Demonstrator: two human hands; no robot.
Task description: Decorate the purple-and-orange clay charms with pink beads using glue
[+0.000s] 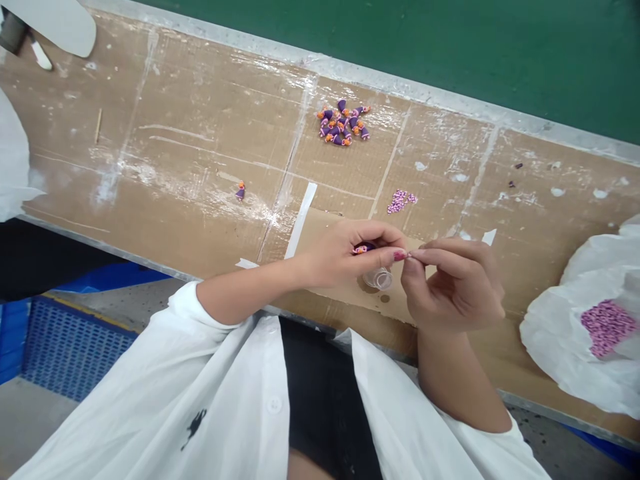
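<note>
My left hand (345, 250) is curled around a small purple figure (363, 249) with orange and pink parts, mostly hidden by the fingers. My right hand (450, 280) pinches at my left fingertips; a tiny pink bit (409, 254) seems to show there, too small to name. Just below the left fingers stands a small clear jar (383, 279). Beyond my hands lie a cluster of similar purple and orange figures (343, 125) and a small scatter of pink pieces (400, 201). One single figure (241, 191) is off to the left.
Cardboard (200, 167) covers the table, with strips of white tape (301, 220). At right, crumpled white paper (550, 333) holds a heap of pink pieces (607, 328). A thin stick (98, 127) lies at left. Blue crates (80, 347) stand below the table edge.
</note>
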